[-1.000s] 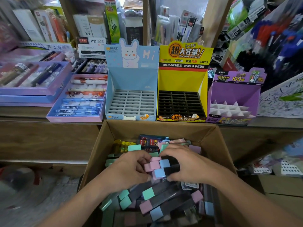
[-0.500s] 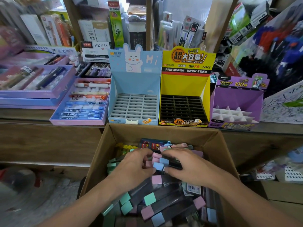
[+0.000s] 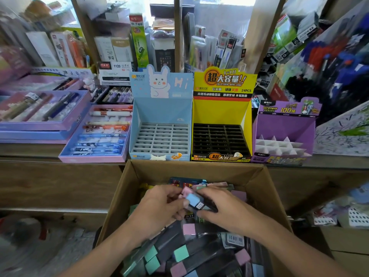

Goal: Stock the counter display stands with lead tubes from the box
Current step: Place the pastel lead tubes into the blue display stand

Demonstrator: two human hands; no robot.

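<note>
A cardboard box [image 3: 257,176] below the counter holds several dark lead tubes [image 3: 191,254] with pink, blue and green caps. My left hand [image 3: 159,208] and my right hand [image 3: 221,210] meet over the box, both closed on a small bundle of lead tubes [image 3: 193,200] with blue and pink caps showing between the fingers. On the counter behind stand three display stands with nothing in their slots: a blue rabbit stand [image 3: 161,108], a yellow and black stand [image 3: 221,112] and a purple stand [image 3: 285,124].
Pink and purple trays of pens [image 3: 95,134] lie on the counter to the left of the stands. Shelves crowded with stationery packs [image 3: 119,50] rise behind. A scribbled test sheet [image 3: 343,134] leans at the right. Another carton [image 3: 347,246] sits lower right.
Both hands have lifted the bundle of tubes a little higher and farther toward the back of the box. The camera has tipped down, so the stands sit lower in view.
</note>
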